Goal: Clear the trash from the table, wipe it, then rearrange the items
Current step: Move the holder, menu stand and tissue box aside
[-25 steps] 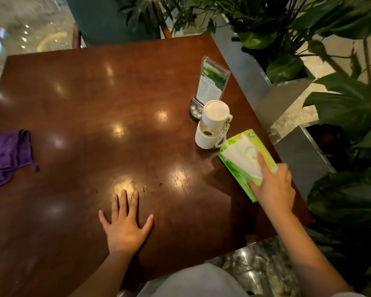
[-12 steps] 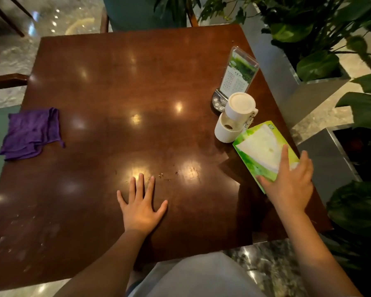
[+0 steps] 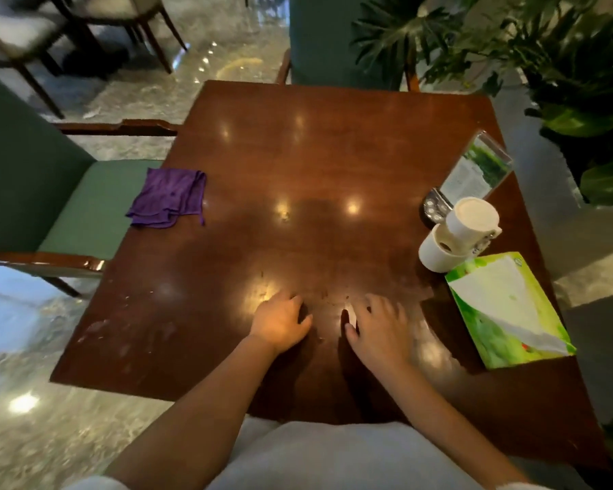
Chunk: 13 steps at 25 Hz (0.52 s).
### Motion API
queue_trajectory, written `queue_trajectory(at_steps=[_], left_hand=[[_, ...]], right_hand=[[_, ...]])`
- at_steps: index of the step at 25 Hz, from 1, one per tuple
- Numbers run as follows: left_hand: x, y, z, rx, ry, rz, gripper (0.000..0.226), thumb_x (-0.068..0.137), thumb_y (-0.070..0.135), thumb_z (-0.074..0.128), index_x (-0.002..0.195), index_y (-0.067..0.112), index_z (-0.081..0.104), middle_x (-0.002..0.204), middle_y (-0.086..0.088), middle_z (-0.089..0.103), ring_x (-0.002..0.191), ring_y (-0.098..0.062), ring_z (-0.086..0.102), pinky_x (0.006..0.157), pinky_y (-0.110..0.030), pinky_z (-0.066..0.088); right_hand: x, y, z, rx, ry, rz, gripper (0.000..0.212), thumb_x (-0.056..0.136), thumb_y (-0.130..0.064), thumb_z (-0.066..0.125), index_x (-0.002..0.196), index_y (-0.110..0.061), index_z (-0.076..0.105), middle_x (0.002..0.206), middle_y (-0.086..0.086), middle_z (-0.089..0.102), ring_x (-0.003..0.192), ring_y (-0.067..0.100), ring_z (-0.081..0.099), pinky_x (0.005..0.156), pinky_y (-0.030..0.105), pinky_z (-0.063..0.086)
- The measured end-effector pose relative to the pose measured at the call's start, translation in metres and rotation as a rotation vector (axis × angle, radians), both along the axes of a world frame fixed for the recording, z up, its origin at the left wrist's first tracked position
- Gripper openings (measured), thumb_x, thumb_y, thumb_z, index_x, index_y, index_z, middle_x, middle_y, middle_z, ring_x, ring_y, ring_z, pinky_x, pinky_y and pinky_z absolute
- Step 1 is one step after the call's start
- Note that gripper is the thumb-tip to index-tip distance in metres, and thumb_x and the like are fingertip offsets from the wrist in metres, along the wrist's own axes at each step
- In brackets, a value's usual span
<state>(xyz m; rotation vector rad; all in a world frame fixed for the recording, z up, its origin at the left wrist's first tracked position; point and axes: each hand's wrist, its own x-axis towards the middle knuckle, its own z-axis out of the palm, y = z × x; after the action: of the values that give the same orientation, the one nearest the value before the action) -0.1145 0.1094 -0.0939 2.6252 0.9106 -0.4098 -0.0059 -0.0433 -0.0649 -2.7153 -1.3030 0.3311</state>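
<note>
Bench (image 3: 333, 153): cloth (image 3: 169, 198) at left edge; card stand (image 3: 478, 168) far right, cups (image 3: 457, 235) before it, tissue pack (image 3: 506, 309) nearest.

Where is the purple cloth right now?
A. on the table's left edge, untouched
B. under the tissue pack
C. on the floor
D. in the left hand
A: the cloth lies at the table's left edge, away from both hands.

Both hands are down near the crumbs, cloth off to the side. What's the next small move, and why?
Probably sweep the crumbs together between left hand and right hand: specks lie loose between them, and the purple cloth lies untouched at the table's left edge.
</note>
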Motion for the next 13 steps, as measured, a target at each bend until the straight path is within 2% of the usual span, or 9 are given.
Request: queue_trajectory(at_steps=[1, 3, 8, 13], left_hand=[[0.001, 0.006, 0.010, 0.021, -0.002, 0.001, 0.043, 0.089, 0.048, 0.045, 0.120, 0.021, 0.055, 0.125, -0.004, 0.057, 0.113, -0.023, 0.053, 0.087, -0.036, 0.046], [-0.001, 0.017, 0.026, 0.030, 0.028, -0.005, 0.041, 0.089, 0.046, 0.046, 0.117, 0.019, 0.056, 0.115, -0.005, 0.062, 0.105, -0.025, 0.059, 0.083, -0.036, 0.049], [-0.023, 0.061, 0.061, 0.049, -0.028, 0.078, 0.038, 0.089, 0.039, 0.047, 0.116, 0.015, 0.057, 0.116, -0.006, 0.061, 0.106, -0.025, 0.058, 0.084, -0.037, 0.049], [-0.066, 0.145, 0.087, 0.146, -0.059, 0.149, 0.035, 0.090, 0.035, 0.049, 0.117, 0.013, 0.056, 0.118, -0.010, 0.060, 0.104, -0.029, 0.059, 0.084, -0.037, 0.048]], right_hand=[[-0.001, 0.015, 0.000, 0.000, 0.024, 0.043, 0.041, 0.087, -0.035, 0.056, 0.127, -0.024, 0.049, 0.130, 0.005, 0.053, 0.121, 0.025, 0.046, 0.102, 0.045, 0.034], [-0.004, 0.042, 0.004, -0.005, 0.040, 0.125, 0.034, 0.089, -0.033, 0.052, 0.121, -0.023, 0.053, 0.121, 0.003, 0.057, 0.113, 0.024, 0.051, 0.100, 0.044, 0.035], [-0.013, 0.109, 0.021, -0.016, 0.063, 0.305, 0.033, 0.090, -0.034, 0.048, 0.120, -0.020, 0.053, 0.119, 0.005, 0.057, 0.111, 0.027, 0.053, 0.092, 0.041, 0.038], [-0.034, 0.205, 0.048, 0.090, 0.051, 0.379, 0.031, 0.088, -0.032, 0.050, 0.115, -0.018, 0.056, 0.116, 0.007, 0.058, 0.110, 0.029, 0.054, 0.089, 0.041, 0.040]])
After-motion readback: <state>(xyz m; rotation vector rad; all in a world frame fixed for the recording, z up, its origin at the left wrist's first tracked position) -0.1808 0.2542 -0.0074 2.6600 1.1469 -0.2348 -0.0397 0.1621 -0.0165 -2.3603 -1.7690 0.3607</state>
